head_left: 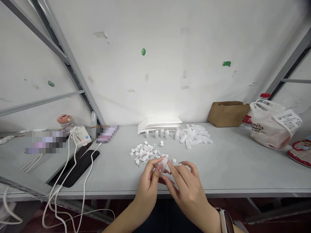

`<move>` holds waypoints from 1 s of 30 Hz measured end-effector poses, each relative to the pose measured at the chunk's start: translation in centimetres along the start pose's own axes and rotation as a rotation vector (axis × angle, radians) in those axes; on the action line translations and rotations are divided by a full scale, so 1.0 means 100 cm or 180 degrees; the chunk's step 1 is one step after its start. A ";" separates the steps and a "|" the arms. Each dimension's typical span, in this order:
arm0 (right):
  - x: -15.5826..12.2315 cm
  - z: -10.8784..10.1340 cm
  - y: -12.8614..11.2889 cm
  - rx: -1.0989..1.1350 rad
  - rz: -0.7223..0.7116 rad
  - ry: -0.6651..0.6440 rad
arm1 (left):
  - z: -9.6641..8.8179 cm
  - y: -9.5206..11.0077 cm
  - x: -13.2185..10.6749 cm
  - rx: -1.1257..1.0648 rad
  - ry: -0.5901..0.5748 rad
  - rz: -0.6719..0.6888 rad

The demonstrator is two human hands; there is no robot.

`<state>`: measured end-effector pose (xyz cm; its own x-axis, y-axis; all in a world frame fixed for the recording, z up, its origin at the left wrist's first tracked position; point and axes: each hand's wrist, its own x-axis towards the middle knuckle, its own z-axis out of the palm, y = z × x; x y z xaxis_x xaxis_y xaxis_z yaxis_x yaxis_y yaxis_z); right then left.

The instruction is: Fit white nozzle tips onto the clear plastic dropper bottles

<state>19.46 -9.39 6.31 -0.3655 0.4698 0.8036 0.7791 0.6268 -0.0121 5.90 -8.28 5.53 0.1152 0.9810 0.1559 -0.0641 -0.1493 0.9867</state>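
A small translucent plastic bottle (163,165) is pinched upright, slightly tilted, in the fingers of my left hand (148,183). My right hand (188,183) has its index finger against the bottle's top and its thumb near the base, closed on the bottle from the right. Just beyond my hands lies a loose pile of small white dropper caps (145,152). One white cap (174,160) stands apart, near my right fingers. Several capped bottles (156,134) stand in a row behind the pile. To their right is a heap of bottles without caps (194,134).
White flat envelopes (160,122) are stacked against the wall. A cardboard box (228,113) and a white plastic bag (269,126) stand at the right. On the left are a power strip (82,136), trailing white cables (85,174) and a black flat device (77,168).
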 end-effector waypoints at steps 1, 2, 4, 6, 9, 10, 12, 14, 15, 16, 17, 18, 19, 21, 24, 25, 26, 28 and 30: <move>0.000 -0.001 -0.001 0.0088 0.0041 0.0057 | 0.000 0.001 -0.001 -0.0035 0.0031 0.0028; 0.000 -0.001 -0.001 0.0159 0.0068 0.0102 | 0.000 0.003 -0.002 -0.0066 0.0053 0.0052; -0.001 -0.001 -0.002 0.0299 0.0126 0.0129 | 0.000 0.004 -0.003 -0.0106 0.0077 0.0074; -0.002 0.000 -0.002 0.0408 0.0201 0.0137 | 0.000 0.004 -0.004 -0.0114 0.0089 0.0075; -0.005 0.002 -0.001 0.0473 0.0313 0.0237 | 0.000 0.002 -0.004 -0.0101 0.0118 0.0088; -0.006 0.003 0.000 0.0477 0.0331 0.0291 | 0.000 0.002 -0.004 -0.0097 0.0134 0.0082; -0.007 0.004 0.001 0.0484 0.0294 0.0357 | 0.000 0.003 -0.005 -0.0129 0.0160 0.0044; -0.006 0.005 0.003 0.0497 0.0174 0.0300 | 0.000 0.007 -0.004 -0.0218 0.0163 -0.0007; -0.006 0.005 0.004 0.0504 0.0111 0.0252 | 0.000 0.009 -0.004 -0.0275 0.0155 -0.0033; -0.005 0.006 0.006 0.0512 0.0057 0.0204 | 0.000 0.011 -0.003 -0.0327 0.0143 -0.0059; -0.004 0.006 0.007 0.0523 0.0019 0.0167 | 0.000 0.014 -0.002 -0.0369 0.0130 -0.0086; -0.004 0.006 0.009 0.0535 -0.0002 0.0156 | 0.000 0.015 -0.002 -0.0406 0.0107 -0.0112; -0.004 0.007 0.010 0.0551 -0.0014 0.0157 | -0.001 0.017 -0.001 -0.0439 0.0086 -0.0135; -0.004 0.008 0.013 0.0589 -0.0027 0.0178 | -0.001 0.018 -0.001 -0.0479 0.0060 -0.0172; -0.006 0.010 0.014 0.0662 -0.0003 0.0211 | -0.001 0.018 -0.001 -0.0469 0.0077 -0.0188; -0.006 0.011 0.014 0.0692 0.0016 0.0224 | -0.001 0.018 -0.001 -0.0450 0.0080 -0.0194; -0.006 0.012 0.013 0.0721 0.0043 0.0236 | -0.001 0.017 -0.001 -0.0428 0.0077 -0.0200; -0.006 0.013 0.012 0.0782 0.0100 0.0250 | -0.001 0.017 -0.001 -0.0387 0.0064 -0.0213; -0.006 0.014 0.011 0.0834 0.0146 0.0251 | 0.000 0.017 0.000 -0.0354 0.0068 -0.0220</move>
<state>19.84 -8.12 5.01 -0.2840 0.4581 0.8423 0.6319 0.7501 -0.1949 5.79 -8.57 7.16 0.1022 0.9911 0.0854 -0.1665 -0.0676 0.9837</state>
